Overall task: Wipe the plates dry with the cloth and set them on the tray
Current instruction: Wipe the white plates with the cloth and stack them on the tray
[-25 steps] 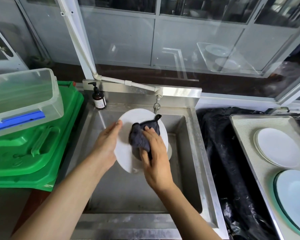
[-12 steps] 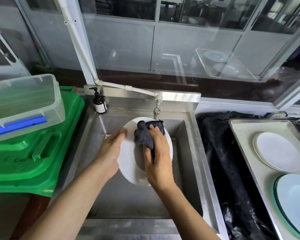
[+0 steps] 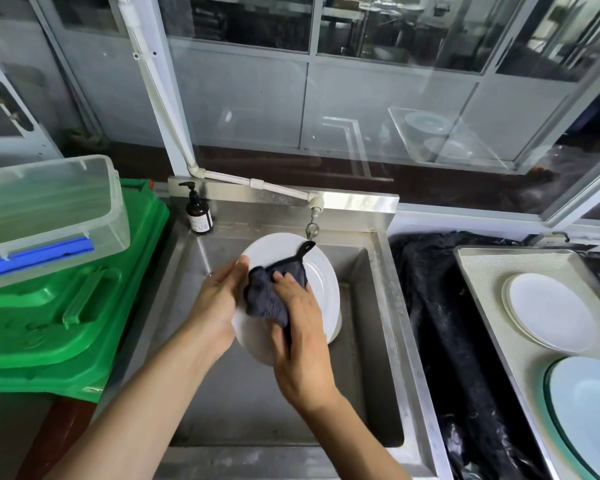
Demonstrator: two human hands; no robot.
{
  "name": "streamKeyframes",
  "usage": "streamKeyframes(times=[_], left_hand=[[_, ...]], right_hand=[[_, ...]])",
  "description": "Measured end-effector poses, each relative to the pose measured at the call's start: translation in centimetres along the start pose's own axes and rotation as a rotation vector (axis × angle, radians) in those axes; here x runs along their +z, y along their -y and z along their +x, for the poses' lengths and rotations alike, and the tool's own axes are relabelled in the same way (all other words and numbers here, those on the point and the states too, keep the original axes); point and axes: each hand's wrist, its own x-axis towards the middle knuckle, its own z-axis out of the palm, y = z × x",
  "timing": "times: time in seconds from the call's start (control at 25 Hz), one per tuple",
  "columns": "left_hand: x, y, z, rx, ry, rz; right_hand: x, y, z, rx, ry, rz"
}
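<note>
Drying a plate over the sink

Left hand [image 3: 219, 299] grips the white plate [image 3: 321, 278] by its rim; right hand [image 3: 300, 327], fingers flat, presses the dark cloth [image 3: 269, 292], now shifted left.

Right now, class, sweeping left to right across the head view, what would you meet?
Clear plastic box → soap bottle → left hand → dark cloth → black plastic sheet → white plates on the tray.
</note>
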Motion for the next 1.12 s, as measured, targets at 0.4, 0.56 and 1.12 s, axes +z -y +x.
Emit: streamKeyframes(times=[0.4,0.56,1.12], left_hand=[[-1.9,-0.5,-0.8,-0.037,0.032,0.093],[-1.3,-0.3,-1.3,0.009,0.074,0.165],[0.2,-0.1,-0.7,-0.029,-0.031,0.115]], right_hand=[[-3.5,-2.3,5.4,0.382,-0.15,0.062],[-3.3,-2.4,5.1,0.335,-0.15,0.033],[-0.4,-0.3,2.1,0.013,-0.061,0.044]])
